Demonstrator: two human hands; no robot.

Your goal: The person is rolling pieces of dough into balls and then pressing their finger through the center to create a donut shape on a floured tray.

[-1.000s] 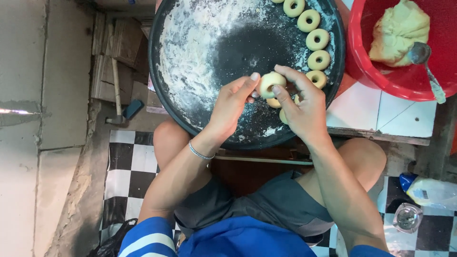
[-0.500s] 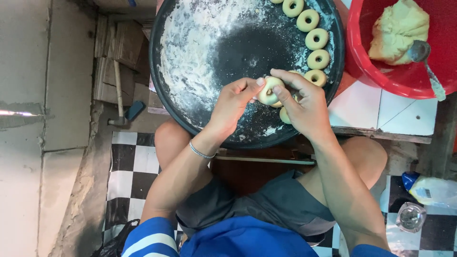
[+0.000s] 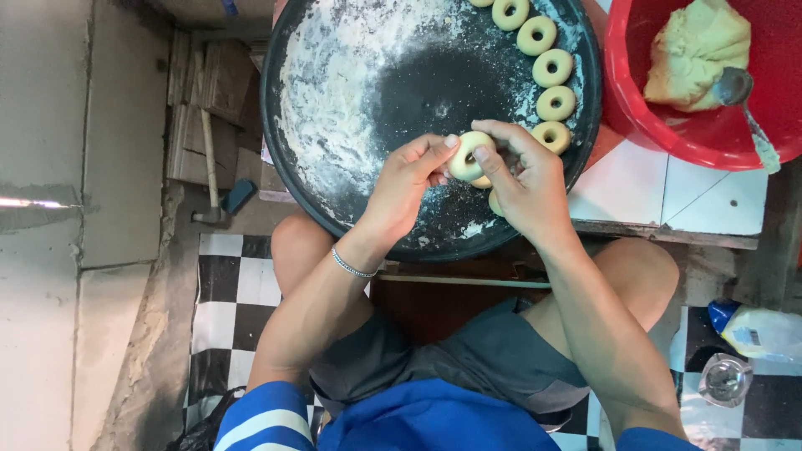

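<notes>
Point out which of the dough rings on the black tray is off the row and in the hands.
The dough ring pinched between the left hand and right hand; the other rings lie along the tray's rim.

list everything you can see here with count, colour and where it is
dough ring in the hands: 1, pale yellow, held between both hands over the tray
finished dough rings: at least 5, pale yellow, in a curved row along the tray's right rim
round tray: 1, black, dusted with white flour, in front of the knees
basin: 1, red, top right
dough lump: 1, pale yellow, inside the basin
spoon: 1, metal, resting in the basin
hammer: 1, wooden handle, on the floor left of the tray
bottle: 1, white with blue cap, lower right
bracelet: 1, silver, left wrist
left hand: fingertips pinching the ring
right hand: fingers on the ring
</notes>
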